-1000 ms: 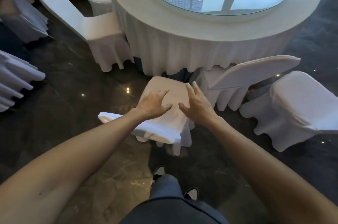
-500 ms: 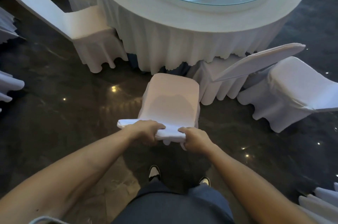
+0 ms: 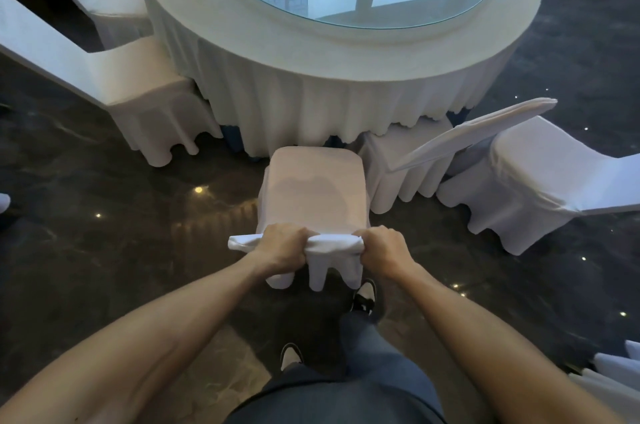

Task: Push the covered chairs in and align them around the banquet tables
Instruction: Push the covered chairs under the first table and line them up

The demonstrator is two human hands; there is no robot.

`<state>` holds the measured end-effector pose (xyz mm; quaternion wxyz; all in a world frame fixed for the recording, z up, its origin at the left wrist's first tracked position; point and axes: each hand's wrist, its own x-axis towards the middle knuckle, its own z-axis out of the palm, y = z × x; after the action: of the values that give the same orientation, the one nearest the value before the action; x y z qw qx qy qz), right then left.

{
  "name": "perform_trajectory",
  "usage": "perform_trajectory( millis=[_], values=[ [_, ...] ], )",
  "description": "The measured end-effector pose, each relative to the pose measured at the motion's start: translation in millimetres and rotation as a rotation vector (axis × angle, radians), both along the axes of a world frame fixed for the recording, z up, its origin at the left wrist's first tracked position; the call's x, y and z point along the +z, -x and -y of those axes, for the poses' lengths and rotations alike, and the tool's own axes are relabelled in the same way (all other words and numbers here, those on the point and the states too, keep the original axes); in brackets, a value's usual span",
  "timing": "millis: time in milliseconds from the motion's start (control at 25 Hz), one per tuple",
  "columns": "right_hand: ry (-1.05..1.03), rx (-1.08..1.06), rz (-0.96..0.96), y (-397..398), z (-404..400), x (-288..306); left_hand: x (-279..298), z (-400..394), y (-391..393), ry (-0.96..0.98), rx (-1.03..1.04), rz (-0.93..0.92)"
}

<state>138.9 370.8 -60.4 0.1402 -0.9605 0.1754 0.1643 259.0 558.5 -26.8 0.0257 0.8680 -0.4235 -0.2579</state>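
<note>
Left hand and right hand clenched on covered chair backrest, seat beyond

Both forearms are bare, with no sleeves, watch or rings showing on the left hand or right hand. The person wears blue-grey trousers and dark shoes with white panels and white toe caps.

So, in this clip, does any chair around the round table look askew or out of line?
Yes. The covered chair at far right sits angled away from the banquet table, outside its tucked-in neighbour. The chair gripped by the left hand and right hand is not yet pushed under the skirt.
</note>
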Motion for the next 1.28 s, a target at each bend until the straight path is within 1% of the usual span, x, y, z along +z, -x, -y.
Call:
perform_trajectory(
  millis=[160,400,560,840,1080,1200,1280],
  values=[
    [0.035,0.029,-0.004,-48.8,64.0,5.7,9.2,60.3,-32.0,-0.012,0.048,0.063],
    [0.061,0.098,-0.014,-114.7,159.6,6.0,7.9,148.1,-71.7,-0.051,0.212,0.053],
    [0.049,0.128,-0.025,-150.8,205.2,4.0,1.2,192.0,-94.6,-0.067,0.309,0.069],
    [0.044,0.185,-0.076,-179.6,236.4,-8.3,-14.4,224.1,-113.6,-0.094,0.342,0.055],
    [0.045,0.197,0.051,-186.3,237.3,-28.7,-35.5,220.6,-126.4,-0.097,0.332,0.056],
    [0.01,0.171,0.012,-190.6,239.4,-27.4,-31.9,222.1,-127.8,-0.056,0.322,0.054],
    [0.002,0.155,-0.016,-192.4,239.5,-23.5,-27.1,223.7,-129.7,-0.049,0.338,0.002]
  ],
)
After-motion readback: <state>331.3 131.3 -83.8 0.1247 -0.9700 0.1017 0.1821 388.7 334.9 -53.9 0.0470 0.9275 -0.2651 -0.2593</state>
